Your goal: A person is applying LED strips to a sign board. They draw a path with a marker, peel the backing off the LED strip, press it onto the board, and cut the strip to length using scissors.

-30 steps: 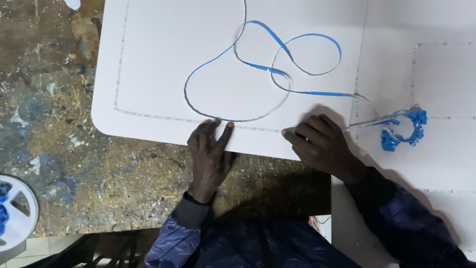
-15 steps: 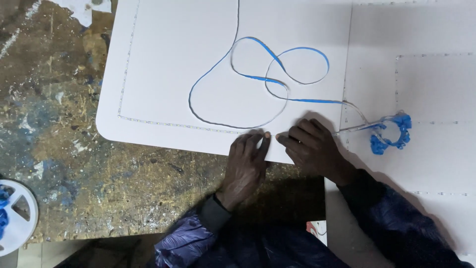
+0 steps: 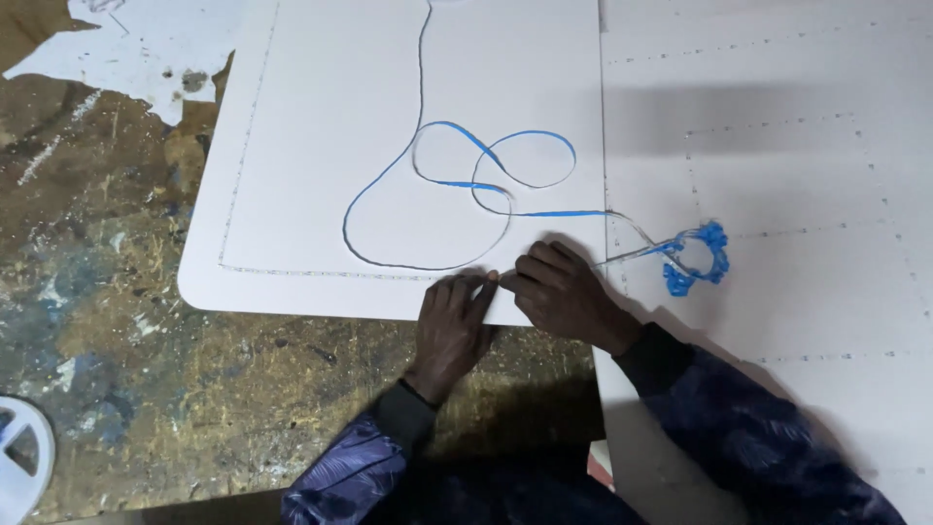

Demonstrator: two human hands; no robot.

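Pressing flat, the left hand [image 3: 453, 316] and right hand [image 3: 564, 292] rest on the white sheet [image 3: 321, 146] near its front edge; neither grip holds anything I can make out. That sheet looks light and bendy, best lifted by its edge. Fingertips hide the blue ribbon [image 3: 457, 185] end

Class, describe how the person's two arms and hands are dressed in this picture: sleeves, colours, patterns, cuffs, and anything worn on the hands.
Both hands are bare: the left hand and right hand show no gloves, and no rings or watch can be made out. Each arm wears a dark blue-purple sleeve with a faint leaf-like pattern, ending in a plain dark ribbed cuff at the wrist.
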